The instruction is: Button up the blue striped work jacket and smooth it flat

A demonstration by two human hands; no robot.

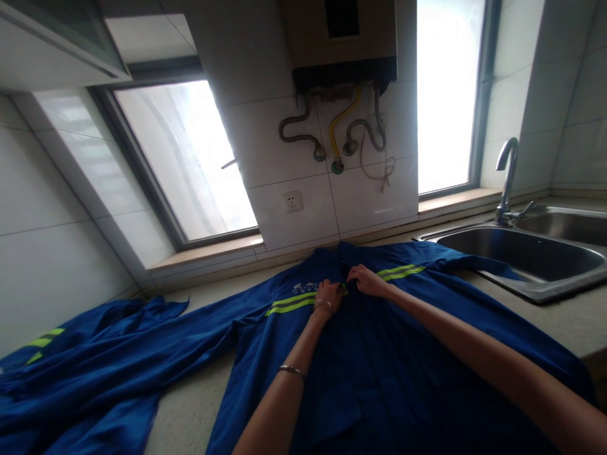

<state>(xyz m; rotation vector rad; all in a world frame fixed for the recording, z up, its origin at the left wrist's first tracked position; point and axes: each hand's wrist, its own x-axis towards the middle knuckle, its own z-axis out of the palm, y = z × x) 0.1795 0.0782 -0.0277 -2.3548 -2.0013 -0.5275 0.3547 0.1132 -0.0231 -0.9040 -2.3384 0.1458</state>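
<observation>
A blue work jacket [294,328] with yellow-green reflective stripes and a white chest logo lies spread on the counter, its collar toward the wall. My left hand [329,294], with a bracelet at the wrist, is closed on the front edge of the jacket beside the stripe. Close by, my right hand [366,280] pinches the opposite front edge just below the collar. Whether a button or other fastener sits between the fingers is too small to make out. One sleeve stretches left across the counter; the other reaches the sink's rim.
More blue clothing [95,322] with reflective stripes is heaped at the left. A steel sink [545,292] with a faucet [507,177] stands at the right. Above hang a water heater [341,38] and its hoses; a wall socket [293,201] is below.
</observation>
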